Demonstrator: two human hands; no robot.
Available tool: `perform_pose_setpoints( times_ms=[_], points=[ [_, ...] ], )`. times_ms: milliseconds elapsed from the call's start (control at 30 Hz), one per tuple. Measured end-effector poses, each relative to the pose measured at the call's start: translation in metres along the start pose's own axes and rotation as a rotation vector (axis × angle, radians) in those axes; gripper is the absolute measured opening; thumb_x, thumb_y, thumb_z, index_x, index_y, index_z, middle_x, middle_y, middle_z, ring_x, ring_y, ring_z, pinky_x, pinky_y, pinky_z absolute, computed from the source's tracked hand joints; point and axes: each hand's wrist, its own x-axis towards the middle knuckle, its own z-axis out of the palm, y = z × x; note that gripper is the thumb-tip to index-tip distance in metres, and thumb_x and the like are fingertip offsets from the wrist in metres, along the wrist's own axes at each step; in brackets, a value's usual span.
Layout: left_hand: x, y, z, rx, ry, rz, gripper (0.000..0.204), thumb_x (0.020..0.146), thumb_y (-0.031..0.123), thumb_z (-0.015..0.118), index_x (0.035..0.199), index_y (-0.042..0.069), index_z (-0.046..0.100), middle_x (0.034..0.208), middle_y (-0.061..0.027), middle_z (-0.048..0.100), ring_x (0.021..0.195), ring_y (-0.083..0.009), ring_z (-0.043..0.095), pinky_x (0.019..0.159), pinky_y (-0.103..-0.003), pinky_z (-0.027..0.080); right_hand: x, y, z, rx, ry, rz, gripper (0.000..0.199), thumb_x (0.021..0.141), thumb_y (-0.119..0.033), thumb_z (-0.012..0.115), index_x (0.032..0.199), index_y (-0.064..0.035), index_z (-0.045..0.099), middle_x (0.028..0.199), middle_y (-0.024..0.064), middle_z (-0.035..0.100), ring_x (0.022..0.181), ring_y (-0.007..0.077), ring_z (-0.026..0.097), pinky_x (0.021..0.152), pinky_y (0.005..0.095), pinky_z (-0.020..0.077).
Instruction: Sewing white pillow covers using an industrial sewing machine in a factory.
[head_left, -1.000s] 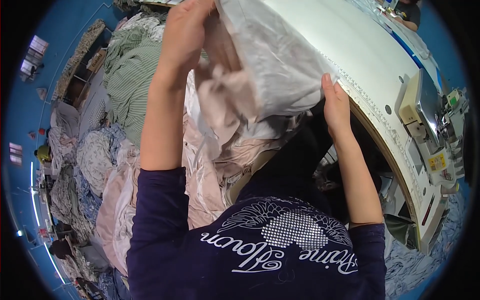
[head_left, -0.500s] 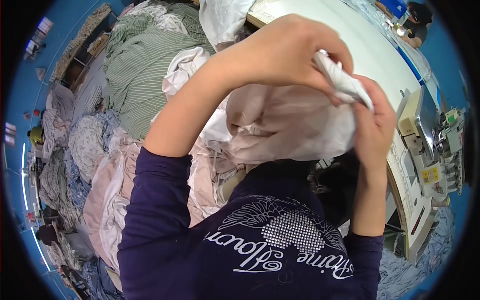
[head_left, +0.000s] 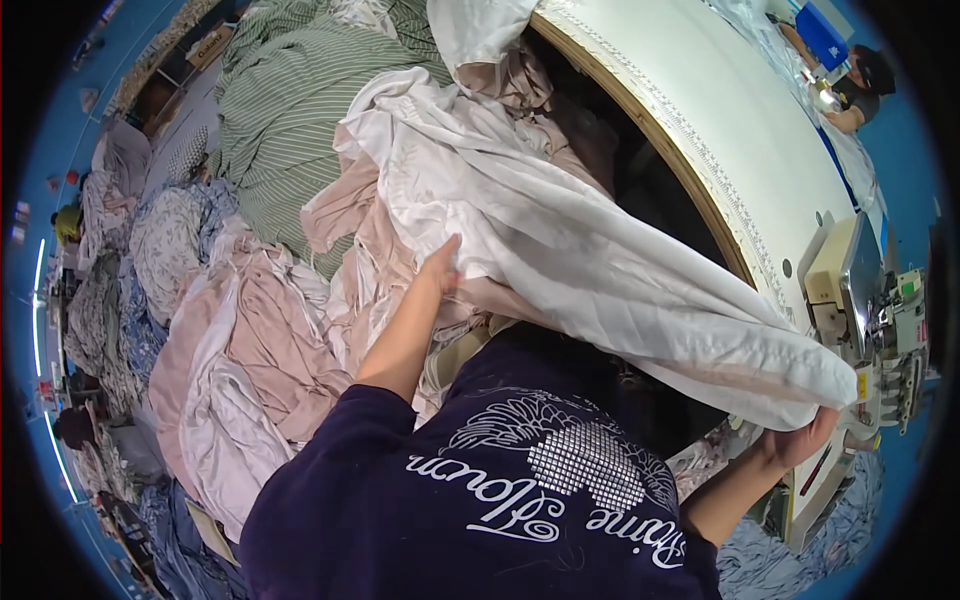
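Holding: R hand point(head_left: 803, 437) gripping one end of white cloth point(head_left: 600, 260), prob. to keep its length drawn out. L hand point(head_left: 440, 268) at cloth's near edge; blurred, can't tell if gripping, poss. steadying. Pink heap point(head_left: 275, 340) L of L hand; green-striped cloth point(head_left: 290, 130) beyond it; white surface point(head_left: 690, 80) beyond R hand. Vs. 0.5 s ago: hands were tog., cloth bunched; now well apart, cloth spread betw.

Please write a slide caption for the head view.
Right hand holding a white cloth by one end, left hand at its edge.
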Motion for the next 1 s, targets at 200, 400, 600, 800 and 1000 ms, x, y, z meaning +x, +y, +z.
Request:
perform_pose_setpoints(
  times_ms=[200, 400, 600, 800, 1000],
  points=[
    [0.084, -0.011, -0.053, -0.055, 0.191, 0.121, 0.077, 0.077, 0.054, 0.063, 0.132, 0.007, 0.038, 0.122, -0.0155, 0.052, 0.098, -0.0331, 0.056, 0.072, -0.042, 0.051, -0.009, 0.004, 0.008, -0.050, -0.056, -0.153, 0.046, 0.087, -0.015, 0.046, 0.124, 0.0113, 0.041, 0.126, 0.0221, 0.047, 0.112, 0.0296, 0.050, 0.095, 0.0419, 0.0414],
    [0.085, 0.002, -0.080, 0.142, -0.092, -0.283, 0.085, 0.074, 0.066, 0.057, 0.127, 0.001, 0.043, 0.125, -0.0187, 0.049, 0.103, -0.0358, 0.052, 0.080, -0.053, 0.043, -0.016, -0.014, 0.021, 0.193, 0.216, 0.011, 0.054, 0.087, -0.020, 0.042, 0.129, 0.0116, 0.036, 0.127, 0.0224, 0.045, 0.113, 0.0294, 0.049, 0.096, 0.0404, 0.0394],
    [0.038, 0.033, -0.055, 0.641, 0.687, 0.265, 0.054, 0.091, 0.044, 0.036, 0.110, -0.003, 0.055, 0.109, -0.0234, 0.058, 0.098, -0.0355, 0.057, 0.083, -0.044, 0.044, -0.023, -0.008, 0.027, 0.151, 0.057, 0.211, 0.047, 0.089, -0.023, 0.039, 0.123, 0.0098, 0.044, 0.120, 0.0194, 0.051, 0.110, 0.0265, 0.051, 0.096, 0.0376, 0.0388],
    [-0.024, 0.123, -0.015, -0.252, 0.484, 1.262, 0.038, 0.095, 0.033, 0.041, 0.093, 0.002, 0.063, 0.080, -0.0105, 0.063, 0.072, -0.0255, 0.060, 0.069, -0.039, 0.048, -0.037, -0.030, 0.105, 0.300, -0.655, 0.404, 0.022, 0.084, -0.021, 0.051, 0.088, -0.0002, 0.047, 0.085, 0.0068, 0.054, 0.076, 0.0131, 0.052, 0.069, 0.0255, 0.0420],
    [-0.221, 0.091, 0.240, 0.585, -0.884, 1.217, 0.037, 0.092, 0.028, 0.047, 0.116, 0.001, 0.057, 0.106, -0.0097, 0.063, 0.093, -0.0189, 0.058, 0.085, -0.030, 0.044, -0.051, -0.029, 0.175, 0.478, -0.879, 0.738, 0.019, 0.082, -0.013, 0.056, 0.095, -0.0002, 0.051, 0.085, 0.0047, 0.058, 0.079, 0.0121, 0.055, 0.071, 0.0239, 0.0426]
  ],
)
